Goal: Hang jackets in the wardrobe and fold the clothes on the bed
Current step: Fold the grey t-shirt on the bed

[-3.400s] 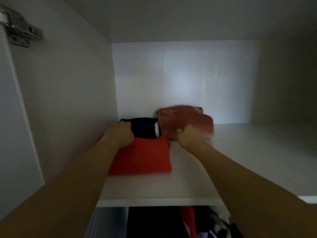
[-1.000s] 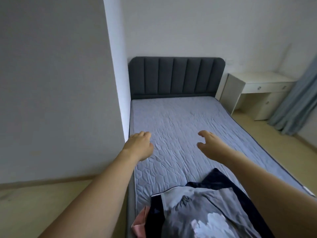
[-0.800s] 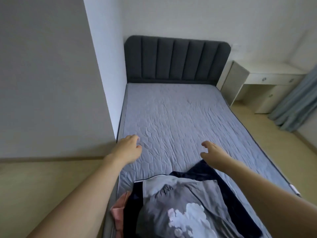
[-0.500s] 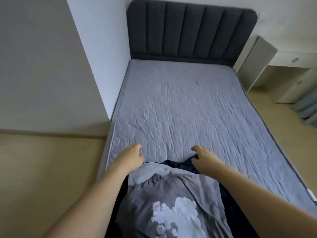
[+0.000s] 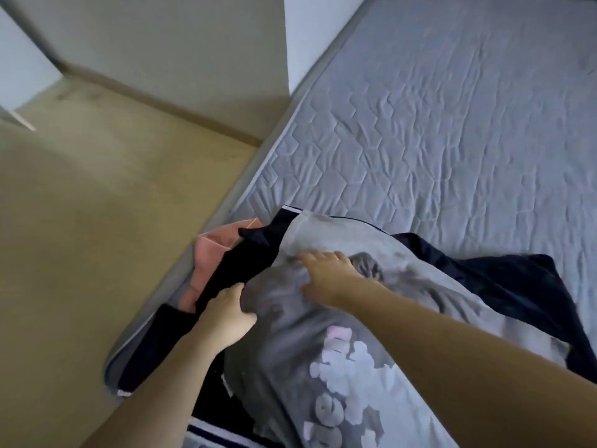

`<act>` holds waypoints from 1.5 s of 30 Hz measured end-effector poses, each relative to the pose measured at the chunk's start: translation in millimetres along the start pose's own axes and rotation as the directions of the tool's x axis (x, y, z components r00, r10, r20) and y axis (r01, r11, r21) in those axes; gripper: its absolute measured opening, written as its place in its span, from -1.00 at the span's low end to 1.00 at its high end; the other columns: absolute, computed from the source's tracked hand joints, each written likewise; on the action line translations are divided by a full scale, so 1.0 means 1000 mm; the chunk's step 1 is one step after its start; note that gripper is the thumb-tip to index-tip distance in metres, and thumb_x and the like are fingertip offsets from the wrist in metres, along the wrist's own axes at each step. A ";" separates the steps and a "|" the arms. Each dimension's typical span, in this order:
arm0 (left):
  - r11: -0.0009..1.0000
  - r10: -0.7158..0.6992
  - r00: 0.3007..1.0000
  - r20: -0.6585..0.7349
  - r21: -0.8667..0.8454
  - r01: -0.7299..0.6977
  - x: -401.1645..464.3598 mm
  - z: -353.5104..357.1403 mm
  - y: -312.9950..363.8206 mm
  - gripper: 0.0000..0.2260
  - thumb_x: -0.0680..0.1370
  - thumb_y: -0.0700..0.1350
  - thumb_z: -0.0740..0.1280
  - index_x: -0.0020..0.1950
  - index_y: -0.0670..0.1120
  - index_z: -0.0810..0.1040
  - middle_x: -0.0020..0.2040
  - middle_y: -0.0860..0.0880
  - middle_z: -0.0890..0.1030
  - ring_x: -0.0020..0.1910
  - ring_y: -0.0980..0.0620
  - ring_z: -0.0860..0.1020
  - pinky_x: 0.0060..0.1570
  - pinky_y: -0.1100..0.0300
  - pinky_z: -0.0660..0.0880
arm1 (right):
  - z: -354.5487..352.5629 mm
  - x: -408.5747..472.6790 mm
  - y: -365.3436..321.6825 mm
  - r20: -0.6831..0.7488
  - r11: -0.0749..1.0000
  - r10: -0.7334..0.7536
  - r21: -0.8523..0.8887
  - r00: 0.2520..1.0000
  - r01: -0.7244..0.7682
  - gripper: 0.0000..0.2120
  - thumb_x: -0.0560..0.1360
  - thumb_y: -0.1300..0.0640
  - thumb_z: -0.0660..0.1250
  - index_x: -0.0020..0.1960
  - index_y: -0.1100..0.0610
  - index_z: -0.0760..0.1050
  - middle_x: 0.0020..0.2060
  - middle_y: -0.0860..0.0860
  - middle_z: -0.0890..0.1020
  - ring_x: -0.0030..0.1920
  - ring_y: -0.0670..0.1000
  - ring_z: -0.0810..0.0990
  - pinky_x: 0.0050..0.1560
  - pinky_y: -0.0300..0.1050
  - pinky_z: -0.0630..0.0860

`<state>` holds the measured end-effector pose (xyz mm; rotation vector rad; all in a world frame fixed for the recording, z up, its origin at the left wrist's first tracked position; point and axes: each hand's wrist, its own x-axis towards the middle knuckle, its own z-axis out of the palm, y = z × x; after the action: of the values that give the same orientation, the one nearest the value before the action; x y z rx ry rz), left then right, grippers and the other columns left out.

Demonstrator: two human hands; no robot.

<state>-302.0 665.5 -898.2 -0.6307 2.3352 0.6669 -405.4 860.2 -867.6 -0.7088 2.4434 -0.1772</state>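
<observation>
On the near corner of the bed (image 5: 452, 124), a grey printed garment (image 5: 323, 334) lies crumpled over dark navy clothing (image 5: 504, 279). Her left hand (image 5: 226, 315) grips the grey fabric at its edge, fingers curled into it. Her right hand (image 5: 329, 273) presses flat on top, fingers spread. A pink garment (image 5: 210, 257) pokes out beside the tan floor (image 5: 97, 221).

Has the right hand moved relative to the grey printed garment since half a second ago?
Yes. The right hand came back from the grey printed garment's far edge onto its middle.
</observation>
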 end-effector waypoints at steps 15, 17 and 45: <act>0.964 0.199 0.951 0.238 -0.220 -0.146 -0.124 -0.069 0.075 -0.43 0.40 -0.02 0.50 0.38 0.06 0.42 0.28 0.07 0.47 0.28 -0.02 0.49 0.22 0.12 0.46 | -0.142 -0.151 -0.012 0.105 0.968 -0.070 0.247 0.992 0.042 -0.83 0.35 0.32 0.24 -0.29 0.07 0.36 -0.36 -0.07 0.44 -0.16 0.06 0.51 -0.14 -0.06 0.46; 0.951 0.275 0.916 0.290 -0.219 -0.217 -0.170 -0.084 0.114 -0.80 0.40 -0.12 0.42 0.00 0.07 0.60 -0.08 0.00 0.64 -0.06 -0.03 0.62 -0.10 0.16 0.48 | -0.178 -0.202 -0.009 0.098 0.971 -0.063 0.238 0.993 0.038 -0.80 0.34 0.30 0.23 -0.18 0.02 0.35 -0.26 -0.06 0.46 -0.09 0.08 0.50 -0.04 0.00 0.46; 0.630 0.710 0.467 -0.527 0.178 -0.756 -0.690 -0.031 0.440 -0.66 0.49 0.02 0.37 0.17 0.01 0.33 -0.15 -0.01 0.61 -0.19 -0.08 0.61 -0.23 0.07 0.53 | -0.396 -0.804 0.126 -0.766 0.941 0.043 0.246 0.642 0.230 -0.83 0.57 0.16 0.27 -0.11 0.16 0.61 -0.20 0.07 0.66 -0.14 0.07 0.56 -0.12 -0.08 0.49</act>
<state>-92.4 1163.8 -283.0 0.3009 3.1665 1.0670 -134.0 1376.8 -176.0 -0.6973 3.0404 -1.1152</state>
